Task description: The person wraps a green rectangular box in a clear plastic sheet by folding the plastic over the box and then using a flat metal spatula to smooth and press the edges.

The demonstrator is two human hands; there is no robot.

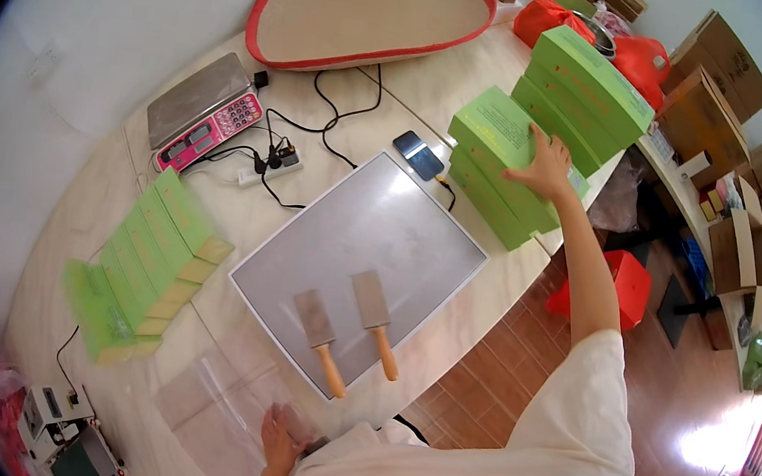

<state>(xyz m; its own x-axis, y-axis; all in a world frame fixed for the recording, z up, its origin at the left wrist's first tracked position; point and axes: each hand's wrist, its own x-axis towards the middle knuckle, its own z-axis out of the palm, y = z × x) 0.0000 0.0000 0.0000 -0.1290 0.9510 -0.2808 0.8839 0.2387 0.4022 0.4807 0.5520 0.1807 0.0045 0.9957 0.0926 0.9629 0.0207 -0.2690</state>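
Note:
My right arm stretches to the far right of the table, where my right hand (pixel 545 167) rests on the top of a stacked green box (pixel 496 126). Its fingers and thumb are spread over the lid. Behind it stands a second stack of green boxes (pixel 598 79). At the near edge, my left hand (pixel 279 440) lies with fingers apart on clear plastic bags (pixel 216 410). Between the hands is a grey board with a white frame (pixel 350 253). On it lie two flat metal spatulas, a left one (pixel 316 321) and a right one (pixel 371 303), both with wooden handles.
Green cartons (pixel 150 254) stand in a row at left. Beyond are a pink scale (pixel 211 131), a power strip (pixel 271 167) with black cables, a phone (pixel 418 156) and a big red-rimmed tray (pixel 374 8). A red stool (pixel 622 287) stands on the floor right of the table.

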